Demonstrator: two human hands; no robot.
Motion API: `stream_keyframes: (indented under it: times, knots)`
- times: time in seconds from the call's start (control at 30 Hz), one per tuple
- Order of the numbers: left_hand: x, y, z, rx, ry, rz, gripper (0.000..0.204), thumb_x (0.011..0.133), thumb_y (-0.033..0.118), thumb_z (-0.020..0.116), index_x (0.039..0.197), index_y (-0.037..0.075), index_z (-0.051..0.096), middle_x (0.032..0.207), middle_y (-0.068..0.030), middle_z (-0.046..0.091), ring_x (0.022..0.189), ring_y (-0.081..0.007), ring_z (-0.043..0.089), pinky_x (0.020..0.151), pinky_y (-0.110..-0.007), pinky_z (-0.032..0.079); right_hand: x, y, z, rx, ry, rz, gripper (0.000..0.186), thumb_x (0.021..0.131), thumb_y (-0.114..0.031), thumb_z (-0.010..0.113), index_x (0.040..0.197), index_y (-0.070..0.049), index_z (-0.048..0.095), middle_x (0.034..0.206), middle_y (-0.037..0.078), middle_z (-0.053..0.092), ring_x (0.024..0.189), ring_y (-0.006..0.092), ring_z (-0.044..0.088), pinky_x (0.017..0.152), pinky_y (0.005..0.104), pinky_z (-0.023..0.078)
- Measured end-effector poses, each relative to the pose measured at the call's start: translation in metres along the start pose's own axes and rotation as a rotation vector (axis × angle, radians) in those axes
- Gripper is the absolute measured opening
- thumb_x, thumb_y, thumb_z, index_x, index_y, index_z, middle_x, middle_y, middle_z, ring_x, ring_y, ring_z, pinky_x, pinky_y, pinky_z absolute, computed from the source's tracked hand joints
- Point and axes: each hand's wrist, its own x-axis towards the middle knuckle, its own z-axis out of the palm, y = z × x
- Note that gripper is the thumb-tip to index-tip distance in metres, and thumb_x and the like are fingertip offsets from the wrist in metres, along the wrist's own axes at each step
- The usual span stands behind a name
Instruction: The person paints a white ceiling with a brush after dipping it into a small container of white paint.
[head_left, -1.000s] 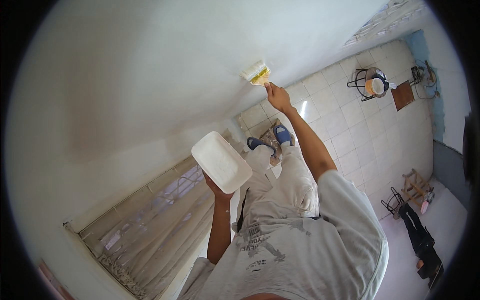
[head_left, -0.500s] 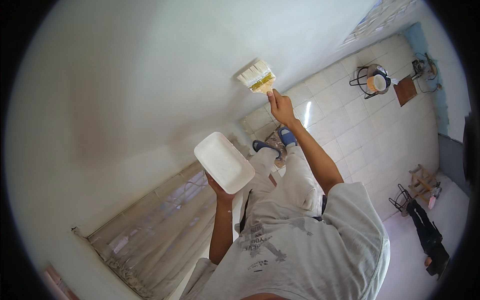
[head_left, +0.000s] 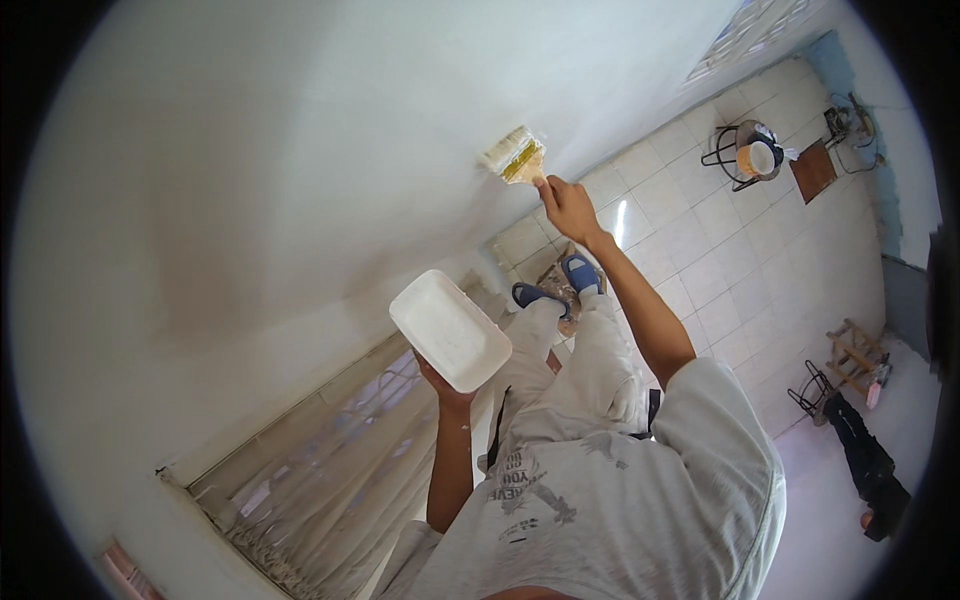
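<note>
My right hand point(head_left: 570, 212) is closed around the wooden handle of a wide, flat paintbrush point(head_left: 517, 158). Its pale bristles rest against the off-white wall point(head_left: 380, 130), and a yellowish band runs below them. My left hand point(head_left: 443, 384) grips a white rectangular plastic tub point(head_left: 452, 330) from its lower edge, keeping it out beside my waist. The tub's inside is white; how much paint it holds, I cannot tell. Most of the left fingers are hidden beneath the tub.
My feet in blue slippers point(head_left: 580, 272) stand on a stained raised support point(head_left: 556, 282). Behind the tub hangs a beige curtain point(head_left: 330, 470). On the tiled floor are a stool point(head_left: 738, 172) with an orange-and-white bucket point(head_left: 757, 158), a brown board point(head_left: 813, 172), and a wooden frame point(head_left: 853, 355). A person in black point(head_left: 868, 470) is at far right.
The brush has turned slightly against the wall, and its bristles look shorter and more bunched than before. The tub stays in my left hand, and the whole view has shifted a little.
</note>
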Motion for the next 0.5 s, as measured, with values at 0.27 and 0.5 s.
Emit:
stream_keyframes:
  times: [0.27, 0.5]
  knots:
    - [0.025, -0.001, 0.024, -0.098, -0.074, -0.150, 0.076, 0.109, 0.064, 0.041, 0.166, 0.017, 0.027, 0.163, -0.0085, 0.044, 0.143, -0.0327, 0.055, 0.112, -0.059, 0.054, 0.043, 0.151, 0.045, -0.293, 0.021, 0.150, 0.050, 0.111, -0.043, 0.042, 0.106, -0.002, 0.071, 0.083, 0.029, 0.071, 0.083, 0.0510, 0.071, 0.081, 0.0597, 0.056]
    - [0.018, -0.010, 0.002, -0.073, -0.017, -0.083, 0.075, 0.108, 0.063, 0.042, 0.166, 0.016, 0.029, 0.161, -0.0082, 0.046, 0.142, -0.0315, 0.056, 0.111, -0.057, 0.055, 0.035, 0.083, 0.033, -0.144, 0.039, 0.113, 0.052, 0.111, -0.040, 0.046, 0.095, 0.002, 0.072, 0.079, 0.031, 0.069, 0.079, 0.0502, 0.070, 0.076, 0.0586, 0.054]
